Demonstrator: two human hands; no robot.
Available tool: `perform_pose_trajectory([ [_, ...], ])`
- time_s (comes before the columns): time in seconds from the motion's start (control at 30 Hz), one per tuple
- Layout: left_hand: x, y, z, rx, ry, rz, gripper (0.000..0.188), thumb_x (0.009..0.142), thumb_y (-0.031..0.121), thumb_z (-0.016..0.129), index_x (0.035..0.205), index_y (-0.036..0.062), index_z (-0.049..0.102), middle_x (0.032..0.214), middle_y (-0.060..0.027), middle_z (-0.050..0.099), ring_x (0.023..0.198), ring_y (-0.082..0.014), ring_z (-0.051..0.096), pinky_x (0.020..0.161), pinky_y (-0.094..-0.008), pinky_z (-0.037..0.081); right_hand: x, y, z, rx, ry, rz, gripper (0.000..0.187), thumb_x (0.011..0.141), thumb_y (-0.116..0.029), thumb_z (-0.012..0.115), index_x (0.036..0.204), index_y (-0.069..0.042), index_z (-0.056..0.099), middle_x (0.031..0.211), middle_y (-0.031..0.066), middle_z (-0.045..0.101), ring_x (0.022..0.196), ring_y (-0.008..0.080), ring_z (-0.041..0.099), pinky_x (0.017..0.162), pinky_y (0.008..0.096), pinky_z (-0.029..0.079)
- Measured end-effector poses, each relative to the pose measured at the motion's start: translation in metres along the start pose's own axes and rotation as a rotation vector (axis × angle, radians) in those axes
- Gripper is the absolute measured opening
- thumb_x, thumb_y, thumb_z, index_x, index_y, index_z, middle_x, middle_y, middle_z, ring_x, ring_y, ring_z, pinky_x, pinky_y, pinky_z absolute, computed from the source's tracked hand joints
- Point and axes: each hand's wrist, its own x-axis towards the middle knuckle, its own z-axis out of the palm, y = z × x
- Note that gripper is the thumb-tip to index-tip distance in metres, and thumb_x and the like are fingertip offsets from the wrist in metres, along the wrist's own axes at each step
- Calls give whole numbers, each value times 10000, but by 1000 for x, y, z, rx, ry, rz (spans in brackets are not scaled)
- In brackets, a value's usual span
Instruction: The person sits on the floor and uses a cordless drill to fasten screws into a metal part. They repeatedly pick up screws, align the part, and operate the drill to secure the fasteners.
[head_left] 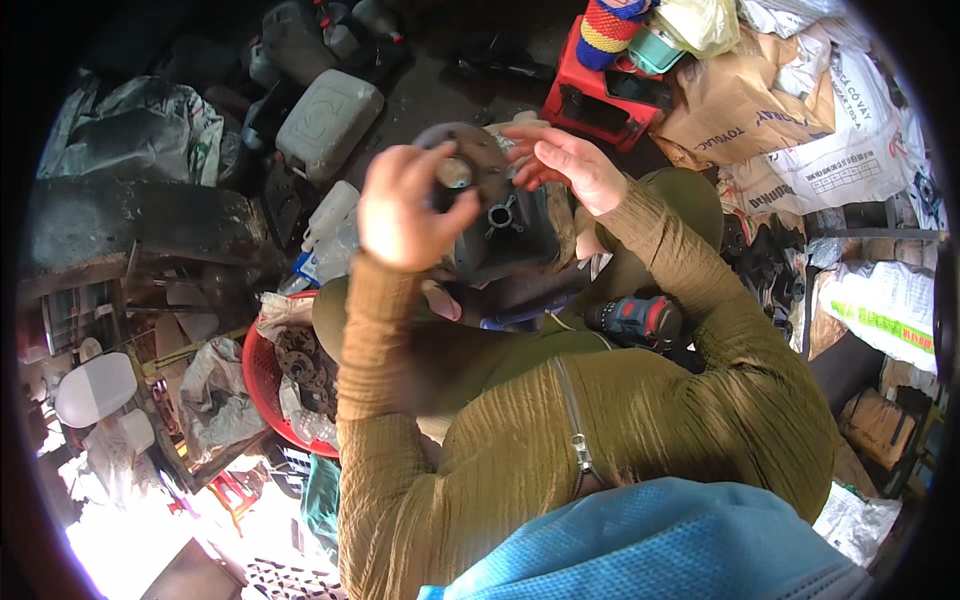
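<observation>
My left hand (405, 210), blurred by motion, is curled at the rim of a dark round metal plate (485, 150) with small holes and a pale centre. The plate is tilted above a dark work block (530, 240) between my knees. On that block lies a small ring-shaped metal part with arms (501, 216). To the right of the plate my right hand (580, 170) is raised, its fingers spread and holding nothing. A blue and black cordless drill (635, 318) with a red ring rests by my lap.
A red basket (262, 375) of metal parts stands at my left. Beyond it are a grey plastic jerrycan (330, 122) and a clear bottle (330, 215). A red stool (600, 105) carries a knitted item and a teal container. Printed sacks (800, 130) pile up at the right.
</observation>
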Motion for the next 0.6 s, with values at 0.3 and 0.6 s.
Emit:
perform_pose_trajectory([
  [0.3,-25,-28,75,-866,-92,-829,545,851,215,722,1267,-77,525,1031,-120,652,925,-205,642,791,-311,537,-4,18,-40,-132,201,91,350,920,-129,605,1259,-45,576,1094,23,652,928,110,615,702,294,542],
  [0.6,-54,-59,72,-982,-548,-1032,293,864,86,659,1105,-73,611,885,-89,668,732,-169,678,655,-268,559,-2,45,-44,-287,170,423,483,897,-200,657,1283,35,487,982,72,641,723,160,656,627,288,542],
])
